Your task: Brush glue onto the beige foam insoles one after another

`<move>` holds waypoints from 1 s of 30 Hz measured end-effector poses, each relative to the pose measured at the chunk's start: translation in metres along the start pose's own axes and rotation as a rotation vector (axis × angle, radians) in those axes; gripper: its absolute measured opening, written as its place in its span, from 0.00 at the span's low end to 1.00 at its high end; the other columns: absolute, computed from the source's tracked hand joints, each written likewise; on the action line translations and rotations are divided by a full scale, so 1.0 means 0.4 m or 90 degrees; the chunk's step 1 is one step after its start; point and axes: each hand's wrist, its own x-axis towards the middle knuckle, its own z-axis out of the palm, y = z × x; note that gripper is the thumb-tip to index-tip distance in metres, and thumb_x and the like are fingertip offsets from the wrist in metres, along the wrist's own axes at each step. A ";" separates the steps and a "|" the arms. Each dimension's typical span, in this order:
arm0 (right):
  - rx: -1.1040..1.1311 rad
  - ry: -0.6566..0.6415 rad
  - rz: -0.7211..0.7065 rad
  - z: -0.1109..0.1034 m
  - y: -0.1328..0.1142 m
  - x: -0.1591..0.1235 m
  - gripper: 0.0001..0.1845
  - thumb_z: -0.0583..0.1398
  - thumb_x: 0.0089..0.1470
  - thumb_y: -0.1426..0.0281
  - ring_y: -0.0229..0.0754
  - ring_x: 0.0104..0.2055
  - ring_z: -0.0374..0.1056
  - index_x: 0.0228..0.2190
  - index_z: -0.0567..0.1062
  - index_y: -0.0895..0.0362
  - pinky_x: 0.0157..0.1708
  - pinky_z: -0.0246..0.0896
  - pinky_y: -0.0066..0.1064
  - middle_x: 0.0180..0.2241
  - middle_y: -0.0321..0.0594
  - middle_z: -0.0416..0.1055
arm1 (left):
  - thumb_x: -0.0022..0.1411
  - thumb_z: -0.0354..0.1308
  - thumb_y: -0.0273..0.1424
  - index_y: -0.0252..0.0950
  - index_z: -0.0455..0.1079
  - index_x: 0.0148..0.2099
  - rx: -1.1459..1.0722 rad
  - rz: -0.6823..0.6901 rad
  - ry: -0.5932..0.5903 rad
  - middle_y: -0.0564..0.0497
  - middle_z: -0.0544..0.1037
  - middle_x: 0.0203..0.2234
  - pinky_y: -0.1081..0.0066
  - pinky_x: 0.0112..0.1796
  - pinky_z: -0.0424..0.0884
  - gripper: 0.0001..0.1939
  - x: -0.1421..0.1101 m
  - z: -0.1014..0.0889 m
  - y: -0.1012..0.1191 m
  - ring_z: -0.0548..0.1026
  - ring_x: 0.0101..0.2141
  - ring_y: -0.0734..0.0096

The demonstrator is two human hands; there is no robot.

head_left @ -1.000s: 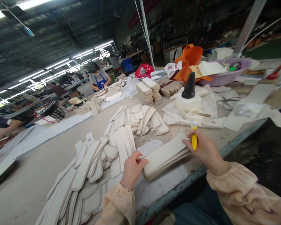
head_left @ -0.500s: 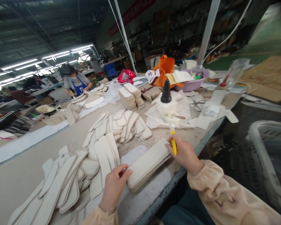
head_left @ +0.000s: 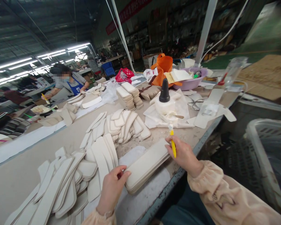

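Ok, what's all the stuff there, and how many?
Long stack: one, cream, between left hand and right hand
Loose pieces: many, cream, left of it
Brushes: two, yellow, right hand and co-worker
Small stacks: two, cream, table middle
Cone: one, black, beyond long stack
Basin: one, purple, far side
Bags: several, orange/red/white, far side
Jar: one, clear, right end
Basket: one, whitish, right of table
Hands: two, bare, long stack's ends
Sleeves: two, beige, on arms
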 end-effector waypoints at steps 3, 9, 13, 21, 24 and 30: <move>-0.037 -0.006 -0.002 -0.007 -0.002 0.001 0.09 0.55 0.57 0.71 0.46 0.35 0.71 0.42 0.65 0.54 0.34 0.65 0.35 0.37 0.40 0.73 | 0.55 0.56 0.46 0.38 0.74 0.41 -0.001 0.004 -0.001 0.54 0.74 0.23 0.67 0.32 0.66 0.19 0.001 -0.001 -0.002 0.72 0.27 0.66; -0.039 -0.014 -0.181 0.012 -0.076 -0.024 0.04 0.53 0.60 0.72 0.49 0.49 0.66 0.39 0.67 0.56 0.52 0.60 0.43 0.39 0.45 0.72 | 0.55 0.55 0.48 0.39 0.73 0.41 0.034 0.005 -0.005 0.54 0.73 0.25 0.65 0.33 0.67 0.20 0.011 -0.001 -0.012 0.72 0.28 0.65; -0.047 -0.075 -0.230 0.044 -0.154 -0.058 0.07 0.59 0.58 0.65 0.54 0.62 0.53 0.37 0.68 0.56 0.60 0.48 0.49 0.45 0.46 0.71 | 0.53 0.55 0.51 0.38 0.73 0.40 0.042 0.013 -0.009 0.52 0.74 0.28 0.63 0.35 0.69 0.23 0.020 0.000 -0.020 0.72 0.29 0.64; -0.054 -0.084 -0.299 0.029 -0.209 -0.094 0.05 0.54 0.61 0.72 0.49 0.68 0.37 0.38 0.69 0.55 0.64 0.34 0.51 0.45 0.44 0.71 | 0.50 0.56 0.51 0.39 0.74 0.37 0.031 0.031 0.045 0.53 0.73 0.25 0.64 0.33 0.70 0.22 0.019 0.008 -0.019 0.73 0.28 0.64; -0.020 -0.131 -0.306 0.057 -0.203 -0.097 0.11 0.55 0.61 0.61 0.49 0.67 0.40 0.38 0.70 0.56 0.64 0.39 0.47 0.46 0.47 0.71 | 0.50 0.56 0.51 0.39 0.74 0.36 0.019 0.038 0.054 0.54 0.72 0.25 0.65 0.31 0.70 0.22 0.018 0.011 -0.017 0.72 0.27 0.65; -0.005 -0.162 -0.227 0.082 -0.152 -0.082 0.19 0.59 0.57 0.54 0.50 0.63 0.53 0.40 0.70 0.57 0.63 0.41 0.48 0.49 0.50 0.70 | 0.51 0.56 0.50 0.39 0.74 0.37 0.030 0.040 0.046 0.53 0.72 0.25 0.64 0.32 0.70 0.21 0.020 0.006 -0.019 0.72 0.27 0.65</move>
